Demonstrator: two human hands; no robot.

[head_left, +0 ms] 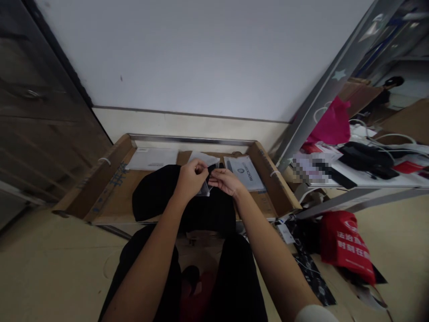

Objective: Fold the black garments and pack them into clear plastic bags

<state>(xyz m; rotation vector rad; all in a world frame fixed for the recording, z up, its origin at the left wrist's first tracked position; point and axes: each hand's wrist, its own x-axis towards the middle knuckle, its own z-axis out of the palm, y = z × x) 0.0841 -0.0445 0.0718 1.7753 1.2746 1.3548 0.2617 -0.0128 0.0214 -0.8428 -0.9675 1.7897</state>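
Over the black fabric [157, 192], my left hand [192, 176] is closed in a pinch at the top edge of a small clear plastic bag [203, 191]. Close on its right, my right hand [224, 180] has its fingers bunched at the bag's other side, next to something dark. What lies between the fingertips is too small to make out. Behind my hands is a whitish bag [204, 158]. To the right lies a printed plastic pouch [244, 173], and to the left a pale flat bag [152, 159], both on the cardboard-lined table [112, 203].
A side table [365, 179] at the right holds a pink bag [333, 123], cables and black items. A red bag [346, 246] lies on the floor below. A person [385, 91] is far back right.
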